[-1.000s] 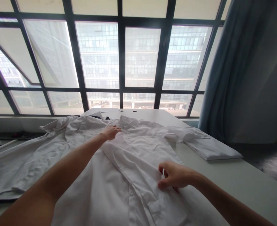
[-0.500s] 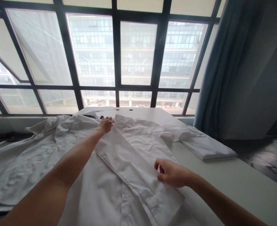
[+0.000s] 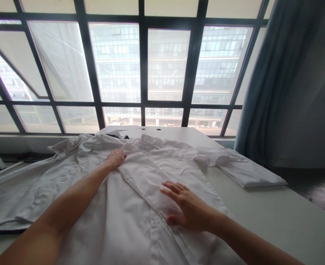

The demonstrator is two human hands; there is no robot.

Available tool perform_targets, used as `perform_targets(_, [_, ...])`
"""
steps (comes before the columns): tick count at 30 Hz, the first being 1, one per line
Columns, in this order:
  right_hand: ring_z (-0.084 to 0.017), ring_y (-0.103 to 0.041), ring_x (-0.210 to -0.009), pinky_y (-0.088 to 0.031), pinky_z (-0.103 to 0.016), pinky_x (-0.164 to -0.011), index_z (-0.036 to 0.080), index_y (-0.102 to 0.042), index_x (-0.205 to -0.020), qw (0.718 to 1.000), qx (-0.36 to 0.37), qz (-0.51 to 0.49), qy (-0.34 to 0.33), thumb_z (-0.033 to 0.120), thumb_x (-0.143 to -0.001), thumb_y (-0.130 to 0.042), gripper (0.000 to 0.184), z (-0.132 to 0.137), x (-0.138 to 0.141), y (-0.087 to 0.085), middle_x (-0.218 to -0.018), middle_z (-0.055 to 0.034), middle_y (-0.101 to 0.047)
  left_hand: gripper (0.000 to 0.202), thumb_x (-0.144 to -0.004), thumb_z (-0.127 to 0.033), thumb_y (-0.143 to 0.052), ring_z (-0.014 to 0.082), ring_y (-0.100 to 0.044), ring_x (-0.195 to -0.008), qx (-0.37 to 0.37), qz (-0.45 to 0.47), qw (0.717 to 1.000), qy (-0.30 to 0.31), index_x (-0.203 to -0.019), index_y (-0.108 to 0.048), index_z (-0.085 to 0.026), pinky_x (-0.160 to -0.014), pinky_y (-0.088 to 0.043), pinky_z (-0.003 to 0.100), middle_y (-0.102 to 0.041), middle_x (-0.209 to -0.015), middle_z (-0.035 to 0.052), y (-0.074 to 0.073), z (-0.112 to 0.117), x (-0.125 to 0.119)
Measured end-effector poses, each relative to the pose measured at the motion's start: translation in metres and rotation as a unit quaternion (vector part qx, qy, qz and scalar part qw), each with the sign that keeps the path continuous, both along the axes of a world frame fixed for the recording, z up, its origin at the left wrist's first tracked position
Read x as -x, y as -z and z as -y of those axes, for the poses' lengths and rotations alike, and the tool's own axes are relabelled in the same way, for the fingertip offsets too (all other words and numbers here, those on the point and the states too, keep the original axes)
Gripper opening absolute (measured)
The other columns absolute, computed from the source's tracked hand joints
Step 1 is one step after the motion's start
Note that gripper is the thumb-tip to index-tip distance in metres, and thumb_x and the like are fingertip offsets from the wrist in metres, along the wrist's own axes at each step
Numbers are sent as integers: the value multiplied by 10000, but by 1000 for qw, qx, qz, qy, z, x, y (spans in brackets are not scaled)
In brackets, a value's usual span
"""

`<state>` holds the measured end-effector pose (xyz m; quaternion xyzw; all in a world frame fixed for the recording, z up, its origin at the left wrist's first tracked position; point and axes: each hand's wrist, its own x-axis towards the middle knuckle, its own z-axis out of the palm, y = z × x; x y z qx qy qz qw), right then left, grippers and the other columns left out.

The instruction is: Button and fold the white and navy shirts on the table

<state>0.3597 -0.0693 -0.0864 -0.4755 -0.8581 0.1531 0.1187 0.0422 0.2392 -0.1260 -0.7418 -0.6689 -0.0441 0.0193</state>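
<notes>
A white button-up shirt [image 3: 129, 228] lies spread over the table, its collar at the far end. One long front edge slants across it from the upper left to the lower right. My left hand [image 3: 116, 158] rests on the upper part of this shirt, left of the collar, with its fingers laid on the cloth. Over the lower right half, my right hand [image 3: 186, 208] is open, palm down, fingers stretched and thumb apart. It holds nothing; whether it touches the cloth is hard to tell.
Another white garment [image 3: 54, 180] lies rumpled on the left. A folded white garment [image 3: 253, 175] sits at the right on the white table [image 3: 275, 217]. Large framed windows [image 3: 168, 66] stand behind, with a blue-grey curtain [image 3: 264, 95] to the right.
My right hand has released the cloth edge, opened and moved left over the shirt. My left hand has slid left and nearer. The raised front panel now lies flatter.
</notes>
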Motion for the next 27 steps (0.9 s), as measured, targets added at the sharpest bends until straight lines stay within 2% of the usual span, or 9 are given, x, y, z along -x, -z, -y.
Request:
perform_targets(4, [-356,-165,-1490,-133,-543,-1200,186,-364,-1526,991,108,48,-56,661,-767,-664,944,-4,-1,0,-1610,-167,-225,675,-979,-520,-292,359,-503,-1298,27,0,1000,14,-1532,-285,-135,-1004,-421,456,-423,-1484,250,2,5,3])
perform_targets(7, [-411,-253,-1451,-234,-549,-1164,227,-427,-1496,989,114,66,-63,699,-562,-792,1109,-6,-7,-8,-1593,-179,-280,620,-957,-519,-399,343,-532,-1269,55,-9,998,40,-1455,-437,-152,-1013,-426,435,-525,-1418,207,-3,6,5])
perform_targets(10, [-412,-464,-1307,-386,-512,-1068,265,-580,-1377,991,80,72,-81,688,-437,-849,1065,-7,-6,-13,-1484,-164,-462,587,-893,-542,-536,369,-569,-1212,80,-24,995,55,-1317,-589,-139,-1016,-430,453,-601,-1331,203,-13,3,5])
perform_targets(12, [-362,-576,-1162,-435,-483,-1016,259,-667,-1258,993,52,67,-82,694,-496,-827,891,-9,0,-14,-1334,-142,-590,599,-899,-548,-527,392,-548,-1232,73,-30,995,61,-1333,-577,-138,-1025,-419,494,-579,-1353,214,-20,-2,1])
perform_targets(14, [-334,-595,-1129,-430,-473,-1023,230,-680,-1225,995,20,53,-80,702,-629,-754,765,-11,7,-10,-1268,-144,-626,624,-941,-536,-451,395,-444,-1337,49,-32,996,73,-1433,-474,-154,-1065,-374,523,-466,-1468,213,-23,-8,-7])
perform_targets(17, [-346,-475,-1315,-328,-488,-1129,168,-563,-1382,995,-12,28,-93,690,-786,-624,795,-14,14,0,-1425,-194,-519,621,-980,-507,-361,323,-225,-1475,22,-30,993,114,-1522,-336,-204,-1158,-251,493,-259,-1605,142,-17,-17,-25])
perform_targets(19, [-346,-358,-1415,-240,-507,-1180,148,-466,-1466,995,1,25,-98,677,-845,-555,821,-13,15,6,-1522,-206,-408,607,-994,-494,-310,289,-150,-1500,21,-32,990,136,-1530,-329,-209,-1185,-183,499,-214,-1625,112,-8,-25,-35])
perform_targets(23, [-324,-235,-1476,-141,-515,-1212,203,-350,-1534,995,32,13,-90,687,-875,-497,831,-11,8,16,-1597,-154,-264,615,-1005,-453,-224,311,-114,-1506,20,-16,994,107,-1549,-295,-175,-1175,-113,596,-180,-1627,131,9,-44,-41])
perform_targets(27, [-311,-193,-1488,-106,-509,-1219,262,-293,-1552,994,36,-3,-103,677,-885,-494,812,-11,4,19,-1614,-118,-209,627,-1002,-439,-225,338,-140,-1498,14,-11,996,86,-1555,-278,-148,-1159,-114,633,-179,-1617,166,6,-57,-40])
